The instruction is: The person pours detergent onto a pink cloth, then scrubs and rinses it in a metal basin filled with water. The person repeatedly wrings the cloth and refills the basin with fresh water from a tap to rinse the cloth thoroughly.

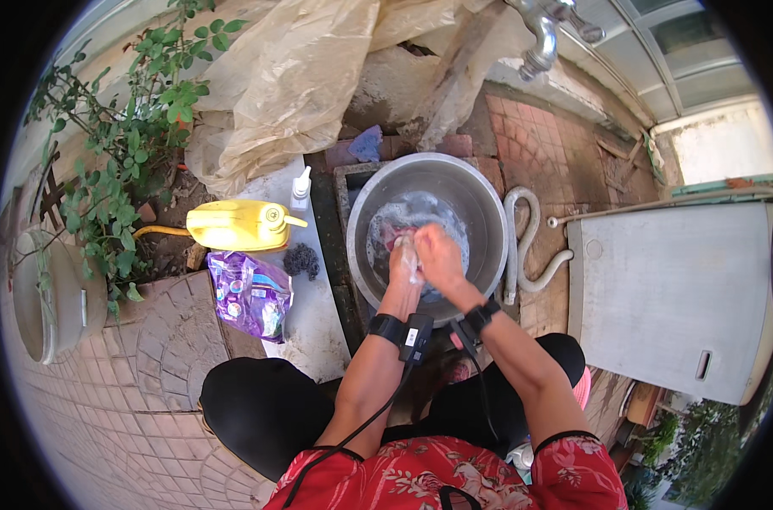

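Note:
A round metal basin (488, 197) in front of me holds sudsy water (428, 207). My left hand (404, 260) is over the suds with foam on its back and wrist, its fingers closed on a wet reddish cloth (396, 234). Pressed against it from the right is my right hand (440, 256), its fingers curled in at the same bunched cloth. Most of the cloth is hidden by the hands and foam. Both wrists wear black bands, and a small device with a cable sits by the left one.
Left of the basin are a yellow jug (236, 225), a white pump bottle (301, 190), a dark scouring pad (301, 261) and a purple plastic bag (249, 296). A metal tap (539, 44) juts in above. A grey hose (533, 242) and a white cabinet-like box (670, 293) lie right.

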